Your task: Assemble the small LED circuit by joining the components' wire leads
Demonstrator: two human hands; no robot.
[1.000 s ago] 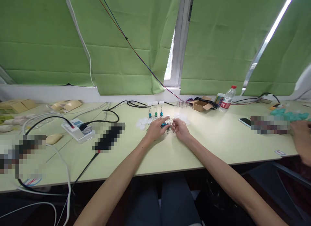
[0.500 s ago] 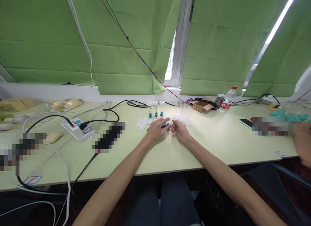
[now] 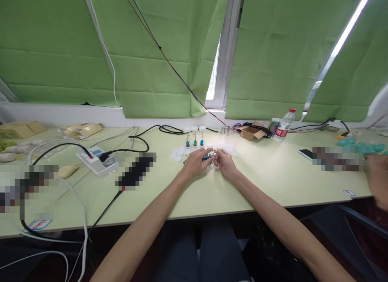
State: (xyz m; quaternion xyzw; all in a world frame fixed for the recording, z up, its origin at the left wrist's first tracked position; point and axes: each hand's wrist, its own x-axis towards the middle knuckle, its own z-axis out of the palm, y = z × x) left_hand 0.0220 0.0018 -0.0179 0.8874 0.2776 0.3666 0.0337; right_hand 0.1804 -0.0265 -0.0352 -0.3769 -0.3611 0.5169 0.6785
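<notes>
My left hand [image 3: 195, 161] is closed around a small blue and dark piece [image 3: 207, 157], too small to identify. Close against it, my right hand [image 3: 224, 162] has its fingertips pinched together at the piece's right end; what they grip cannot be made out. Just behind my hands stand three clear vials with white caps, the left one [image 3: 187, 138] and right one [image 3: 202, 137] with blue contents, the middle one [image 3: 195, 137] with green. White round discs [image 3: 176, 154] lie left of my left hand, and more pale discs [image 3: 229, 147] lie behind my right hand.
An open cardboard box [image 3: 251, 131], a can [image 3: 274, 124] and a water bottle [image 3: 285, 125] stand at the back right. Farther right are a phone [image 3: 306, 154] and another person's hand [image 3: 378, 177]. A power strip [image 3: 95, 160] and cables lie on the left.
My fingers have shifted slightly around the blue piece, and more of it shows between my hands. The other person's hand at far right has moved a little.
</notes>
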